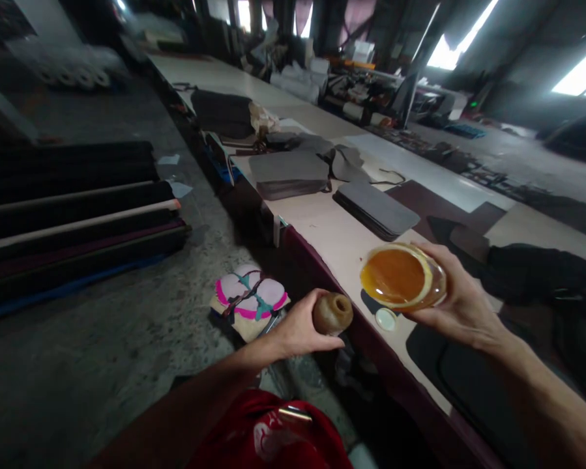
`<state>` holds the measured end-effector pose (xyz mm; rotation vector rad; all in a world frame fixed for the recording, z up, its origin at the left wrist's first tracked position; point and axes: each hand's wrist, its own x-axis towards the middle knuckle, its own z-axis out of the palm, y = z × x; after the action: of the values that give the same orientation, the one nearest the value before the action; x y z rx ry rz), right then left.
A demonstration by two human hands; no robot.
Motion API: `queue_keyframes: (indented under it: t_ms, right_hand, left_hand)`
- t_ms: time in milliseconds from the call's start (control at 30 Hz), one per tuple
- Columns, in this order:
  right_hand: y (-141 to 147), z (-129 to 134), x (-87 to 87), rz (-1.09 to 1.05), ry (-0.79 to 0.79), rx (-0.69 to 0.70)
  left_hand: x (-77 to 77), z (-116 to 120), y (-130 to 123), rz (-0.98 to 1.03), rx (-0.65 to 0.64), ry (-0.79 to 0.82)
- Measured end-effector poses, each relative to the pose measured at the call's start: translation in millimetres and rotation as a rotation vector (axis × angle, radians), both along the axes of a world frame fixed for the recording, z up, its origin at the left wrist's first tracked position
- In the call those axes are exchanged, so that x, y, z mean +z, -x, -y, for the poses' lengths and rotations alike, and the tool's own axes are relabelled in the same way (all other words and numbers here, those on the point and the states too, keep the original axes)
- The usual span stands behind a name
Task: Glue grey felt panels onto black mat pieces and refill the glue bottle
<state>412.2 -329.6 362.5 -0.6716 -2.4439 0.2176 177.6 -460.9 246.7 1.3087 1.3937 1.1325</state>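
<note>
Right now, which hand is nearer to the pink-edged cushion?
Left: the left hand appears just right of the cushion; the right hand, holding the jar, is farther right, over the table.

From the bottle point(328, 316) in the left hand point(300, 327), the jar point(395, 277) in the right hand point(463, 299) sits at two o'clock, over the counter point(303, 217). A lid point(386, 318) lies on the counter, between six and seven o'clock from the jar. A panel stack point(377, 207) rests at eleven o'clock from the jar; at ten o'clock from that lies a second stack point(290, 174), with folded fabric point(221, 112) beyond. A cloth heap point(542, 273) lies at three o'clock from the jar. A cushion point(273, 291) is at nine o'clock from the bottle, with fabric rolls point(77, 228) at ten o'clock from it, on the floor point(195, 286).
</note>
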Motion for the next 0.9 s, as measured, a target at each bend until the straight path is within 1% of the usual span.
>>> queue_keyframes:
  t_ms: [200,400,600,767,900]
  right_hand:
    - [-2.2,-2.4,-3.7,-0.003,0.004,0.015]
    - [-0.7,-1.0,-1.2,0.018,0.018,0.015]
    - [1.7,0.8,0.5,0.007,0.012,0.019]
    - [2.6,2.1,1.4,0.027,0.007,0.000]
    - [2.6,2.7,0.1,0.013,0.032,-0.004]
  left_hand:
    - [-3.9,1.0,0.3,0.027,-0.008,0.005]
    - [-5.4,-1.1,0.1,0.035,-0.017,0.009]
    - [-4.6,-2.7,0.3,0.060,-0.005,-0.025]
    - [-2.6,-2.3,0.5,0.075,-0.014,-0.003]
    - [-1.9,-2.6,0.2,0.062,-0.002,-0.014]
